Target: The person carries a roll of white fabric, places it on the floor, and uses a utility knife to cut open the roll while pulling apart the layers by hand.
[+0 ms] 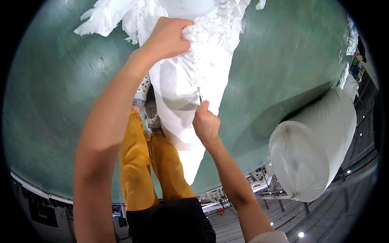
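Note:
A long, stuffed white sack (174,77) lies on the green floor in front of me, beside my legs. Crumpled white material (214,32) shows along a ragged line down its upper part. My left hand (168,38) is closed in a fist on the sack's upper left side, gripping its white sheeting. Lower down, my right hand (207,122) is closed around a thin dark blade (200,95). The blade points up and its tip meets the sack's surface at the lower end of the ragged line. Its handle is hidden in my fingers.
A second full, translucent white bag (312,141) lies at the right. Loose white sheeting (107,18) spreads out at the upper left, and a small white scrap (260,4) lies at the top. My spotted shoes (152,115) stand close against the sack.

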A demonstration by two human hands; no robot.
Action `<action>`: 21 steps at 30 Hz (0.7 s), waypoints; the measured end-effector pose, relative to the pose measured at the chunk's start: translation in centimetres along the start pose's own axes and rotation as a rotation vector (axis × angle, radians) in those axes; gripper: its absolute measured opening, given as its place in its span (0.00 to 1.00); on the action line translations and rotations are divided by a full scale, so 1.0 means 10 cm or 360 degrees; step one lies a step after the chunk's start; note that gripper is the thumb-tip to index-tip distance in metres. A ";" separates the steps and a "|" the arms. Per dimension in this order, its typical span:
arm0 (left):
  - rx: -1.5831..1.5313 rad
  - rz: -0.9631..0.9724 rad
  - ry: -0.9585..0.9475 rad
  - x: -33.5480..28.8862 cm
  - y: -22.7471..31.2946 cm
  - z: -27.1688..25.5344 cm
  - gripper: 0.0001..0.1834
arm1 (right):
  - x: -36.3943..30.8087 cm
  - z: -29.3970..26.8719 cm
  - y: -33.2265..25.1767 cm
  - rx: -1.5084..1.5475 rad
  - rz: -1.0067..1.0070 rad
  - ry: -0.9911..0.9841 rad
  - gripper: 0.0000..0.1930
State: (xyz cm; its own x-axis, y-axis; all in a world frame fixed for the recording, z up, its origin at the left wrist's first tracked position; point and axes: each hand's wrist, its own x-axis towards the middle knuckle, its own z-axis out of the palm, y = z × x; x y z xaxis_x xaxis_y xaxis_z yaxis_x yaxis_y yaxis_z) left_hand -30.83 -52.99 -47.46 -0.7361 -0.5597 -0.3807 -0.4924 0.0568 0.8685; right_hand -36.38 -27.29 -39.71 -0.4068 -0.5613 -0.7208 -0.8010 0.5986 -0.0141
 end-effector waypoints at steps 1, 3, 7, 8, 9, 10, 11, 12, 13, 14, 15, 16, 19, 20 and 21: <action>0.0010 0.0003 -0.0006 0.00 -0.01 0.00 0.22 | 0.03 -0.03 -0.02 0.0012 0.0002 0.0002 0.10; -0.0084 0.0044 0.0217 -0.04 -0.08 -0.02 0.21 | 0.11 -0.26 -0.18 0.0279 0.0032 -0.0039 0.09; -0.0100 -0.0032 0.0152 0.02 -0.06 0.02 0.25 | 0.17 -0.44 -0.15 0.0226 0.0095 -0.0124 0.10; -0.0131 -0.0038 0.0192 0.02 -0.06 0.04 0.25 | 0.16 -0.55 -0.14 0.0263 0.0084 -0.0136 0.09; -0.0107 -0.0037 0.0174 0.01 -0.09 0.03 0.25 | 0.19 -0.67 -0.18 0.0292 0.0088 -0.0137 0.09; -0.0091 -0.0080 0.0150 -0.01 -0.13 -0.01 0.24 | 0.23 -0.82 -0.24 0.0267 0.0042 -0.0070 0.10; -0.0096 -0.0119 0.0134 -0.02 -0.14 0.00 0.24 | 0.28 -0.97 -0.28 0.0218 0.0002 0.0000 0.10; -0.0097 -0.0110 0.0127 -0.01 -0.13 -0.01 0.24 | 0.40 -1.12 -0.37 0.0242 -0.0059 0.0173 0.10; -0.0123 -0.0127 0.0096 -0.01 -0.14 -0.02 0.23 | 0.57 -1.19 -0.46 0.0268 -0.0123 0.0342 0.11; -0.0160 -0.0139 0.0070 0.01 -0.14 -0.01 0.22 | 0.79 -1.20 -0.48 0.0258 -0.0182 0.0526 0.10; -0.0167 -0.0121 0.0081 0.03 -0.11 0.01 0.22 | 1.01 -1.23 -0.50 0.0242 -0.0251 0.0724 0.10; -0.0143 -0.0067 0.0065 0.04 -0.13 0.07 0.17 | 1.18 -1.19 -0.53 0.0243 -0.0259 0.0740 0.10; -0.0120 -0.0075 0.0007 0.05 -0.10 0.06 0.14 | 1.42 -1.02 -0.62 0.0147 -0.0217 0.0703 0.09; -0.0045 -0.0013 0.0045 0.05 -0.08 0.03 0.16 | 1.40 -0.96 -0.65 0.0104 -0.0146 0.0606 0.09; 0.0030 0.0049 0.0083 0.04 -0.05 0.00 0.18 | 1.36 -0.91 -0.66 0.0060 -0.0075 0.0508 0.09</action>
State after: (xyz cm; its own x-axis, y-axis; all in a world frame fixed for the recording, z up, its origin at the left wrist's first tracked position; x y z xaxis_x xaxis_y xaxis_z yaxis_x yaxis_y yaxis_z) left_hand -30.84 -53.26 -48.03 -0.7260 -0.5999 -0.3362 -0.4788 0.0899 0.8733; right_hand -40.64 -44.07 -43.16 -0.4918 -0.7362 -0.4650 -0.8077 0.5852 -0.0723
